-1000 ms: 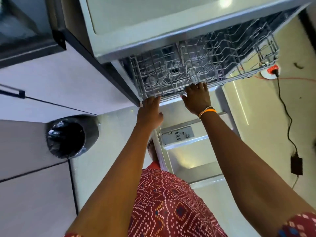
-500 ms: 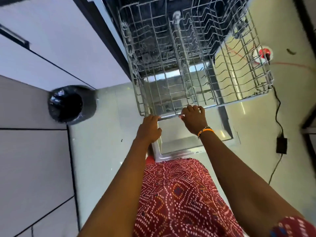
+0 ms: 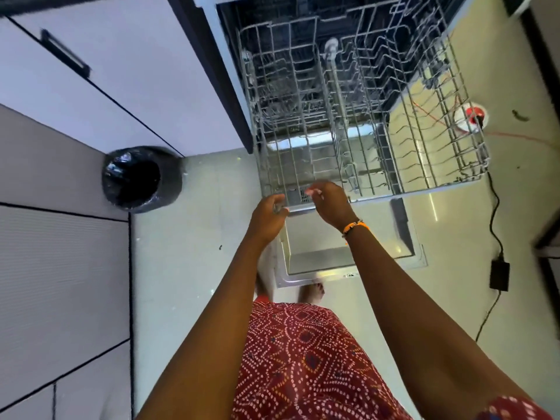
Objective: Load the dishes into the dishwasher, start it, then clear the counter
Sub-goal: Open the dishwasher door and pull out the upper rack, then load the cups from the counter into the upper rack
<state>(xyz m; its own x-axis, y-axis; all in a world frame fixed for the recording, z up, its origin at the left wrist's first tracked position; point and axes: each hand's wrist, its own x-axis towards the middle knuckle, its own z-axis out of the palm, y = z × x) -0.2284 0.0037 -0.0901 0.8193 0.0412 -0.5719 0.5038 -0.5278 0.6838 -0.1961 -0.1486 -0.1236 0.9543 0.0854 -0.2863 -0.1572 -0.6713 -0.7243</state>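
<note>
Two hands are working at the front rail of the wire dish rack point(image 3: 363, 122), and it is sitting much further out of the dishwasher point(image 3: 348, 22) than a second ago, when only its front edge was poking out from under the counter. Half a second back both hands were gripping that rail; now they look to be coming off it. The left hand point(image 3: 268, 218) is hovering at the rack's front left corner with fingers loosely curled, thumb and fingertips close together around the rail's end, though blur is making it hard to say whether they are gripping or just brushing it. The right hand point(image 3: 330, 204) is sitting over the rail just beside it, fingers point(image 3: 315, 190) bent and lifted, seemingly holding nothing, an orange bracelet point(image 3: 356, 227) on the wrist. The rack is hanging over the dropped dishwasher door point(image 3: 318, 259) and carrying no dishes that I can make out. That suggests loading is only about to start: the rack looks ready to take dishes, and the hands are likely freeing themselves to fetch them. A lined bin point(image 3: 141, 180) is standing off to the left on the floor.
</note>
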